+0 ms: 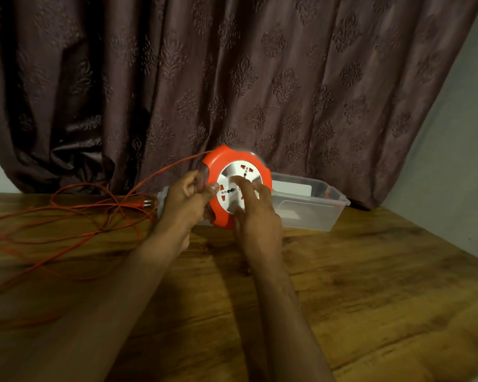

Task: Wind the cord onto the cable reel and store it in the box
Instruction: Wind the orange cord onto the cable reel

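An orange cable reel (226,158) with a white socket face is held upright above the table. My left hand (186,201) grips its left rim, thumb on the front. My right hand (255,213) rests on the white face with fingers spread, blurred. The orange cord (75,216) leaves the top of the reel to the left and lies in loose tangled loops on the table, its plug (141,204) near the box's left end. Directly behind the reel lies a clear plastic box (329,205), open at the top.
The wooden table (356,285) runs to a right edge near a pale wall. A dark patterned curtain (232,78) hangs right behind the box. White items lie inside the box.
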